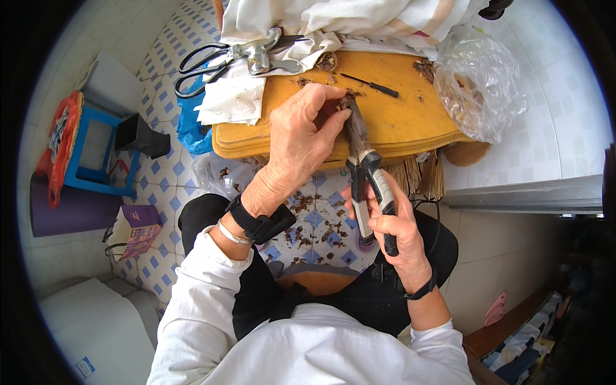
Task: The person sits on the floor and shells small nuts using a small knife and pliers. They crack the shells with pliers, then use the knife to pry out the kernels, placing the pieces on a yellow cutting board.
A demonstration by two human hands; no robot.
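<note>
My right hand [397,231] grips the black and grey handles of a pair of long-jawed pliers or shears [357,132]. The handles stand slightly apart, and the dirty brown jaws point away from me over the table's near edge. At the jaw tips, the thumb and forefinger of my left hand [303,125] pinch a small dark brown piece [344,102], apparently nut or shell, partly hidden by the fingers. Beyond them a thin black screwdriver [380,88] lies on the yellow wooden table [399,115]. A cracked nut [327,61] rests near the cloth.
Black-handled scissors [202,67] and a worn metal tool [257,53] lie at the left back, by a white paper towel [233,100]. On the right is a clear plastic bag [481,91] of brown pieces. Brown debris [303,231] litters the tiled floor between my knees.
</note>
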